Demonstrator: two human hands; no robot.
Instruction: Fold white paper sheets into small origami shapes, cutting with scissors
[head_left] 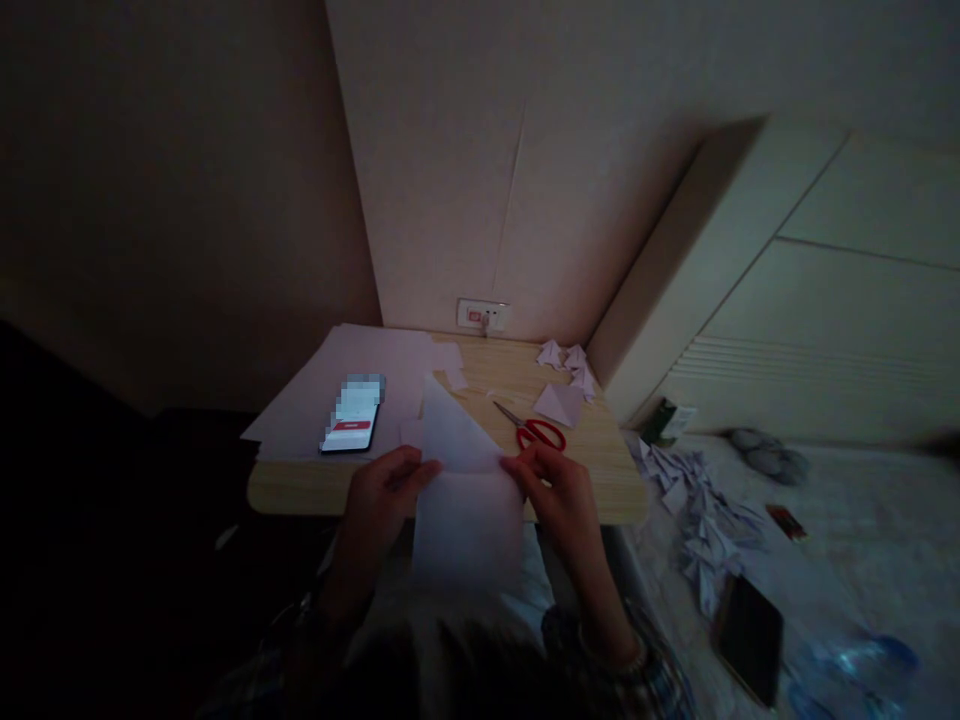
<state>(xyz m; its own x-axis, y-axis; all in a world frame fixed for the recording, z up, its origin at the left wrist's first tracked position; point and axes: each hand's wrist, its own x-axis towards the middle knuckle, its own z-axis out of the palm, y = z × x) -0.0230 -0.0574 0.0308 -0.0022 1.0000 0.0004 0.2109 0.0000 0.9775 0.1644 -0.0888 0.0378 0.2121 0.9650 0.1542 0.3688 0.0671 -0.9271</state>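
Observation:
I hold a white sheet of paper point(465, 500) in front of me at the near edge of a small wooden table point(300, 488). Its top part is folded into a triangular flap. My left hand point(384, 497) pinches the sheet's left edge at the fold. My right hand point(559, 492) pinches the right edge at the fold. Both hands have their fingers closed on the paper. Red-handled scissors point(536, 430) lie on the table just beyond my right hand.
A lit phone point(352, 413) rests on large white sheets point(337, 375) at the table's left. Folded paper pieces point(566, 375) sit at the back right. A pile of folded papers point(701, 520) and a dark phone point(750, 637) lie on the bed to the right.

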